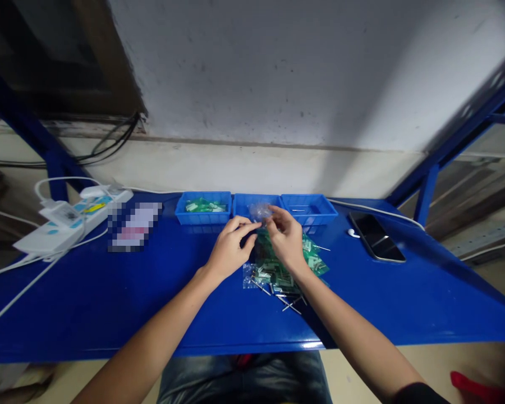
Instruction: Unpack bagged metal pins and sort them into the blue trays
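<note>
My right hand (285, 234) pinches a small clear plastic bag (258, 211) in front of the middle blue bin (240, 200). What the bag holds is too small to make out. My left hand (232, 247) is beside it on the left, with the index finger reaching to the bag's lower edge and the thumb held apart. Below and partly behind my right hand lies a pile of green and clear packets (273, 276). Several thin metal rods (292, 306) stick out at the front of the pile.
The left blue bin (202, 217) contains green packets; the right blue bin (313, 217) contains a few thin pieces. A phone (379, 237) and a white earbud (353, 233) lie at the right. White power strips (54, 237) with cables occupy the left of the blue table (164, 303).
</note>
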### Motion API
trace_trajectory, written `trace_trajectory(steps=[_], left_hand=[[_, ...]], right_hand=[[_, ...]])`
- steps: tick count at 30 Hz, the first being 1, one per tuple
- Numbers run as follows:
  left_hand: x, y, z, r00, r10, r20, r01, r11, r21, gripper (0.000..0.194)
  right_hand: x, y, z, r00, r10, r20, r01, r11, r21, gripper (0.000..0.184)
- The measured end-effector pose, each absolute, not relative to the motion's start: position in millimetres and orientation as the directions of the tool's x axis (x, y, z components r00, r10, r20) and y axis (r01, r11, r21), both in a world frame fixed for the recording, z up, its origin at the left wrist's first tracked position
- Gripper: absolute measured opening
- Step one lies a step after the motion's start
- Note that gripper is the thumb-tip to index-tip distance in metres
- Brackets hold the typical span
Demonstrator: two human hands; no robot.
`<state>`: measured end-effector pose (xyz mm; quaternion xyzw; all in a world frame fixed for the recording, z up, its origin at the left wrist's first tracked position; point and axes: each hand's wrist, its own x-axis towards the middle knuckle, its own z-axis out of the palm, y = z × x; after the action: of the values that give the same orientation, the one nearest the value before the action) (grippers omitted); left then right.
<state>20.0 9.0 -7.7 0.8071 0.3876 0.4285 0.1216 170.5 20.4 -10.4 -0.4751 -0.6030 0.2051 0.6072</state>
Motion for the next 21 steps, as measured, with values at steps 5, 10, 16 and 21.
trace_trajectory(steps=[5,10,16,21], left_hand=[[19,10,-11,0.327,0.823,0.464,0.652,-0.552,0.520,0.018],[25,8,-23,0.316,0.858,0.406,0.757,-0.486,0.436,0.038],[26,11,-35,0.286,0.894,0.344,0.795,-0.422,0.436,0.034],[31,8,-31,0.258,0.912,0.319,0.776,-0.392,0.494,0.023]], right_hand=[[196,47,-7,0.028,0.606,0.795,0.777,0.487,-0.399,0.025],[204,53,-15,-0.116,0.750,0.651,0.848,0.417,-0.328,0.024],[206,37,-10,-0.054,0.776,0.629,0.804,0.407,-0.433,0.022],[209,39,-9,-0.021,0.785,0.620,0.809,0.378,-0.451,0.021]])
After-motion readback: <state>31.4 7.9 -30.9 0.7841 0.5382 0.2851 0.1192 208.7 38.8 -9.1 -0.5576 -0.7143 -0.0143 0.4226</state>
